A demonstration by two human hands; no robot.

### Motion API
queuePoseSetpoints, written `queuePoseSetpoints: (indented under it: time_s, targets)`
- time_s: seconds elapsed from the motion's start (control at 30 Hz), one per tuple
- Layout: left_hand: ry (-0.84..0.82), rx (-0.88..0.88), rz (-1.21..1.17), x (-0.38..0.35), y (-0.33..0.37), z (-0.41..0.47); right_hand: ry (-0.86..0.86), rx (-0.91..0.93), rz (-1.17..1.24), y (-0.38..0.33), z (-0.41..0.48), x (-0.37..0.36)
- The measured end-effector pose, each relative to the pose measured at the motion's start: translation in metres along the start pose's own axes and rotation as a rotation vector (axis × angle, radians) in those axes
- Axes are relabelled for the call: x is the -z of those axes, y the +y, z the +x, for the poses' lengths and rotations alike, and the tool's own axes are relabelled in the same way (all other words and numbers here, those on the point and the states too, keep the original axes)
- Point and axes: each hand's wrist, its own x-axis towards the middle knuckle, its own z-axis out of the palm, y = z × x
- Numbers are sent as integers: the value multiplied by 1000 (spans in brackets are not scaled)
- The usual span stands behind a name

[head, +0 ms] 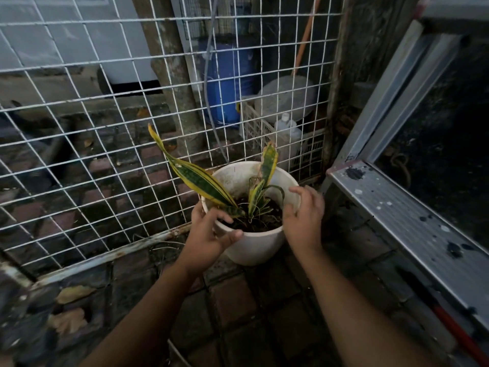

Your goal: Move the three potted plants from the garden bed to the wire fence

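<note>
While the left hand point(211, 231) grips the near-left rim of the white pot point(254, 247), its thumb along the outer wall and its fingers curled over the edge toward the soil, the right hand point(304, 215) is cupped at the pot's right rim, fingers loosely curved and a little blurred; whether it clasps the rim or only lies against it, I cannot tell. Both forearms reach up from the bottom of the frame; the pot is between the hands, just right of centre, down at the brick paving point(238, 308), though it is not clear whether its base rests there. In its dark soil grows a snake plant point(195, 178), green with yellow margins; one long leaf leans toward the upper left, and a shorter one stands upright at the back of the pot. The wire fence point(105, 154) fills the left and upper parts of the frame, its white mesh just behind the pot; the long leaf crosses in front of it. Beyond the mesh, in the upper middle, stand a tree trunk point(169, 75) and a blue barrel point(227, 83); right of the barrel are a pale plastic crate point(251, 120) and a white bottle point(287, 128). Along the right side a metal ladder point(397, 215) runs diagonally, its step speckled with paint; dry leaves point(68, 320) lie on the paving at the lower left.
</note>
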Motion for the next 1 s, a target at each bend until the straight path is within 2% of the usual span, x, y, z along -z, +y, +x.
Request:
queuePoseSetpoints:
  time_s: [0.07, 0.13, 0.2, 0.43, 0.7, 0.77, 0.87, 1.0]
  targets:
    - [33, -11, 23, -1, -2, 2, 111, 155, -169, -7, -26, -8]
    - [45, -43, 46, -2, -3, 4, 66, 353, -274, -8, -45, -16]
    - [30, -65, 43, -2, -6, 4, -15, 445, -306, -5, -50, -18]
    - [-11, -87, 41, -11, -11, 0, -157, 564, -219, 20, -27, -7]
    - [-52, -65, 97, -38, 2, -2, -360, 469, -184, 20, 8, 26]
    - [-43, -66, 109, -39, 2, -3, -364, 456, -251, 15, 4, 28]
    - [-17, -72, 136, -34, 1, -5, -284, 538, -424, 9, -17, 17]
    - [8, -47, 74, -26, -3, -6, -249, 571, -411, 6, -41, -1]
